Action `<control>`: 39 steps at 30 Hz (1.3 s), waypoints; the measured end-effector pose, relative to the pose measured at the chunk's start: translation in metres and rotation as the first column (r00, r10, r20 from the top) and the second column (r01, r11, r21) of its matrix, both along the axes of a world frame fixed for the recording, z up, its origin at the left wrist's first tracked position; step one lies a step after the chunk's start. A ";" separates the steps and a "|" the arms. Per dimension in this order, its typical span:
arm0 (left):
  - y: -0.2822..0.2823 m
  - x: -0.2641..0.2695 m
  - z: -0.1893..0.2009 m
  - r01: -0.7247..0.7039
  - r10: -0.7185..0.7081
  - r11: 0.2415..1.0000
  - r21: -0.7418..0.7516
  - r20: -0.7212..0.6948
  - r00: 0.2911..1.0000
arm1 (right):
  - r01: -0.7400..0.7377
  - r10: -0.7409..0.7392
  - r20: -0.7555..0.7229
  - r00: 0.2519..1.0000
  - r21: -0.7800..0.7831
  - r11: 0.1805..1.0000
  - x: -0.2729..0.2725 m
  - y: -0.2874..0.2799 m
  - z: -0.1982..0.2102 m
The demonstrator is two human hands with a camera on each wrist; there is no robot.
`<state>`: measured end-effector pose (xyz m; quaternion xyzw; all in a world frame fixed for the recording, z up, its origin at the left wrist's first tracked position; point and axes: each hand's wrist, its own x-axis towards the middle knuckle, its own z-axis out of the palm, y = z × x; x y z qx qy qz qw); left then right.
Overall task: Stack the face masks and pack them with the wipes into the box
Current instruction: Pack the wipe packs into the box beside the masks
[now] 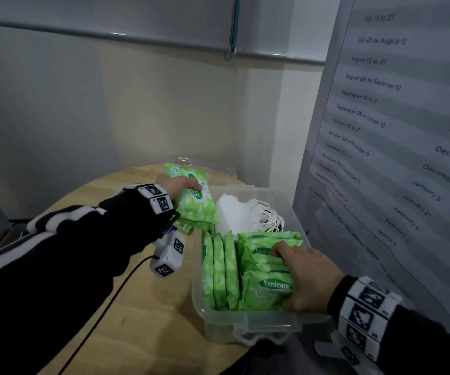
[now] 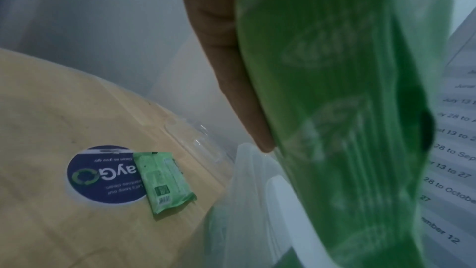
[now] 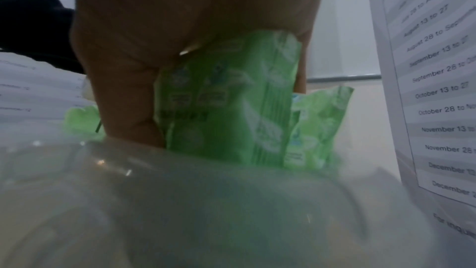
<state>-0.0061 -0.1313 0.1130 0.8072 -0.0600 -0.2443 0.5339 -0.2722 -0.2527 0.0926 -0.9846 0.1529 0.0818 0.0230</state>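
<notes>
A clear plastic box (image 1: 218, 318) sits on the round wooden table (image 1: 142, 307). White face masks (image 1: 234, 212) with ear loops lie at its far end. Several green wipes packs (image 1: 219, 272) stand on edge at the near left. My right hand (image 1: 303, 277) grips a bundle of green wipes packs (image 1: 268, 282) inside the box, seen close in the right wrist view as green packs (image 3: 231, 99) between thumb and fingers. My left hand (image 1: 176, 186) holds a green wipes pack (image 1: 194, 196) just left of the box; that pack (image 2: 335, 109) fills the left wrist view.
One more green wipes pack (image 2: 165, 182) lies on the table across a round blue sticker (image 2: 103, 174). A clear lid (image 1: 204, 165) rests behind the box. A printed schedule sheet (image 1: 396, 125) stands close on the right. Wall lies behind.
</notes>
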 end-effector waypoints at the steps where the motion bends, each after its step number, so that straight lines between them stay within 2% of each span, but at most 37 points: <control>1: -0.004 0.003 0.000 0.010 -0.010 1.000 -0.005 0.013 1.000 | 0.000 0.000 0.019 1.000 -0.004 1.000 -0.003 -0.001 -0.002; 5: -0.015 0.009 0.002 0.045 -0.043 0.998 -0.048 0.044 0.998 | -0.051 0.053 0.134 0.990 -0.019 0.999 -0.015 -0.008 -0.020; 6: -0.016 0.009 0.003 0.045 -0.043 0.998 -0.037 0.046 0.998 | -0.097 0.099 0.099 0.990 -0.025 0.995 -0.017 -0.012 -0.023; 9: -0.018 0.009 0.001 0.055 -0.054 0.998 -0.016 0.052 0.997 | -0.049 0.102 -0.234 0.967 0.224 0.973 -0.018 -0.015 -0.017; 11: -0.019 0.013 -0.001 0.058 -0.057 0.998 -0.018 0.061 0.997 | -0.002 0.095 -0.332 0.938 0.271 0.963 -0.006 -0.014 -0.002; 13: -0.019 0.019 -0.004 0.060 -0.061 0.998 0.018 0.068 0.996 | 0.019 0.072 -0.275 0.959 0.316 0.949 0.012 -0.007 0.017; 15: -0.018 0.023 -0.002 0.066 -0.071 0.996 0.062 0.078 0.994 | 0.028 0.007 -0.117 0.993 0.297 0.954 0.038 -0.005 0.037; 17: -0.018 0.029 -0.002 0.086 -0.097 0.988 0.127 0.081 0.992 | 0.090 -0.106 0.066 0.992 0.216 0.972 0.067 -0.017 0.045; 18: -0.019 0.032 -0.003 0.106 -0.119 0.981 0.161 0.079 0.990 | 0.151 -0.170 0.095 0.981 0.185 0.971 0.079 -0.026 0.046; 20: -0.024 0.046 -0.013 0.137 -0.154 0.971 0.194 0.079 0.985 | 0.279 -0.280 -0.003 0.960 0.092 0.956 0.095 -0.043 0.041; 22: -0.029 0.057 -0.024 0.143 -0.161 0.968 0.205 0.074 0.984 | 0.376 -0.371 -0.139 0.918 0.005 0.927 0.103 -0.062 0.025; 24: -0.024 0.038 -0.010 0.141 -0.158 0.970 0.200 0.076 0.984 | 0.434 -0.422 -0.229 0.877 0.006 0.901 0.111 -0.079 -0.002; 27: -0.022 0.024 -0.002 0.119 -0.136 0.973 0.195 0.073 0.988 | 0.435 -0.429 -0.383 0.818 -0.075 0.897 0.140 -0.154 -0.091; 28: -0.022 0.025 -0.003 0.106 -0.123 0.974 0.198 0.073 0.990 | 0.401 -0.398 -0.417 0.817 -0.086 0.912 0.155 -0.189 -0.128; 30: -0.024 0.026 -0.003 0.111 -0.126 0.977 0.185 0.070 0.990 | 0.391 -0.361 -0.399 0.843 -0.008 0.920 0.180 -0.261 -0.198; 31: -0.026 0.030 -0.006 0.112 -0.125 0.980 0.165 0.074 0.989 | 0.411 -0.386 -0.377 0.842 -0.014 0.912 0.179 -0.261 -0.195; 32: -0.027 0.033 -0.009 0.109 -0.123 0.982 0.158 0.082 0.989 | 0.509 -0.461 -0.397 0.794 0.019 0.861 0.173 -0.232 -0.159; 34: -0.029 0.033 -0.007 0.089 -0.104 0.986 0.144 0.098 0.990 | 0.510 -0.494 -0.288 0.821 -0.021 0.860 0.149 -0.174 -0.086; 36: -0.031 0.025 -0.003 0.055 -0.078 0.983 0.177 0.126 0.989 | 0.497 -0.479 -0.198 0.855 0.051 0.866 0.122 -0.110 -0.021; 39: -0.042 0.021 -0.007 0.071 -0.110 0.967 0.246 0.149 0.983 | 0.531 -0.519 -0.138 0.843 0.062 0.845 0.117 -0.099 -0.005</control>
